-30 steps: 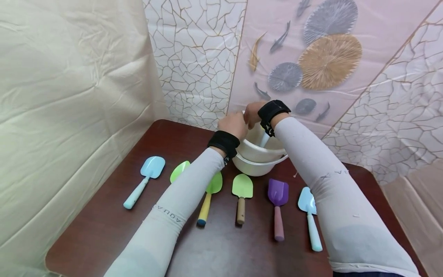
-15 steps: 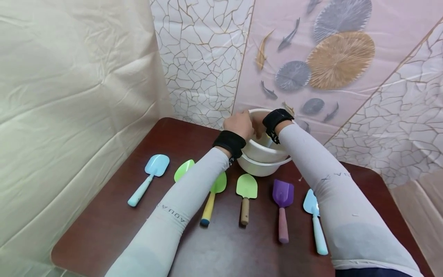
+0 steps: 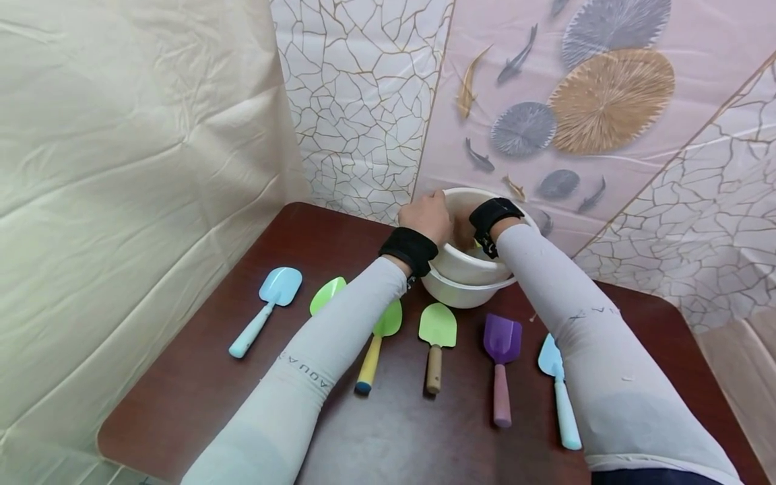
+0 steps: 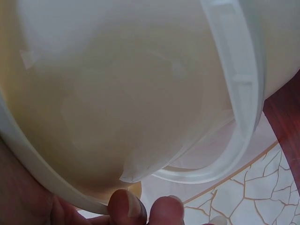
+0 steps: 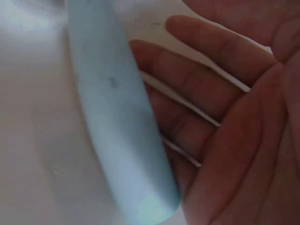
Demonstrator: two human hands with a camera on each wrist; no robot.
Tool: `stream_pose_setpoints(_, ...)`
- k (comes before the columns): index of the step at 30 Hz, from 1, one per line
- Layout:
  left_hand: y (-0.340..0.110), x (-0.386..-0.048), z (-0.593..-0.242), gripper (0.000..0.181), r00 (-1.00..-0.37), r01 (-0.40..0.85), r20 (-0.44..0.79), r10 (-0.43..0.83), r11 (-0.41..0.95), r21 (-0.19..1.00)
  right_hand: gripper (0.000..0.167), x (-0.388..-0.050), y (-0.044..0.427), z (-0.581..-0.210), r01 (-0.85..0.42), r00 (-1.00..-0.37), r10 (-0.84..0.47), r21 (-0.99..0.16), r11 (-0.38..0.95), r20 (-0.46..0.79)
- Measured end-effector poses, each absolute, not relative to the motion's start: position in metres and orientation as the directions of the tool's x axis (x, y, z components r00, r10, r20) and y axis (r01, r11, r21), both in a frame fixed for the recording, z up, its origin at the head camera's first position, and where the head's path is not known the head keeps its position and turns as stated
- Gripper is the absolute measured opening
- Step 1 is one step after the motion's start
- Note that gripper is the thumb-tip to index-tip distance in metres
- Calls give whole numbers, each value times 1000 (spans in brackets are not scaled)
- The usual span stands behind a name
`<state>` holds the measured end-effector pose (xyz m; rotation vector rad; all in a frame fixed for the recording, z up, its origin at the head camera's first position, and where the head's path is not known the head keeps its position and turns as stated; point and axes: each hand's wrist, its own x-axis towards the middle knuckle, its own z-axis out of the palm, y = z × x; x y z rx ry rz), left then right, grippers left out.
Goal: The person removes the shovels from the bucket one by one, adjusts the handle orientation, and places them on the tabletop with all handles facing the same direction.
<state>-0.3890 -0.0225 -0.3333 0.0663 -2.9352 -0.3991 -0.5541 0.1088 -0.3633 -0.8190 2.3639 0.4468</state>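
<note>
A white basin (image 3: 475, 271) sits inside another white basin (image 3: 457, 296) at the far side of the table. My left hand (image 3: 426, 219) grips the left part of the upper basin's rim (image 4: 35, 164), with fingertips (image 4: 129, 208) curled at its edge in the left wrist view. My right hand (image 3: 463, 232) reaches down inside the upper basin. In the right wrist view its fingers (image 5: 197, 82) are spread and nearly straight beside a pale blue handle (image 5: 117, 112), the fingertips partly behind it. What the handle belongs to is mostly hidden.
A row of garden trowels lies on the dark red table (image 3: 200, 377): light blue (image 3: 280, 286), green (image 3: 327, 295), yellow-handled (image 3: 370, 360), wooden-handled (image 3: 438, 327), purple (image 3: 502, 338) and another light blue (image 3: 565, 411). A patterned cloth (image 3: 364, 87) hangs close behind the basins.
My right hand has moved from beside the left hand at the rim down into the upper basin. The left hand stays at the rim. The whole scene has shifted slightly right in the head view.
</note>
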Motion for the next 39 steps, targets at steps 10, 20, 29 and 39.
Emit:
stream_pose_setpoints(10, -21, -387, -332, 27, -983, -29, 168, -75, 965, 261, 10, -484, 106, -310, -436, -786, -280, 174, 883, -552)
stream_pose_setpoints(20, -21, -389, -332, 28, -985, -34, 152, -78, 961, 274, 20, -480, 109, -306, -315, -837, -198, 153, 937, -510)
stream_pose_setpoints(29, -20, -391, -330, 28, -984, -38, 158, -85, 960, 278, 23, -470, 111, -299, -290, -859, -178, 170, 942, -479)
stream_pose_setpoints(39, -22, -389, -333, 29, -982, -26, 171, -81, 952, 305, 6, -474, 105, -301, -414, -758, -255, 140, 899, -601)
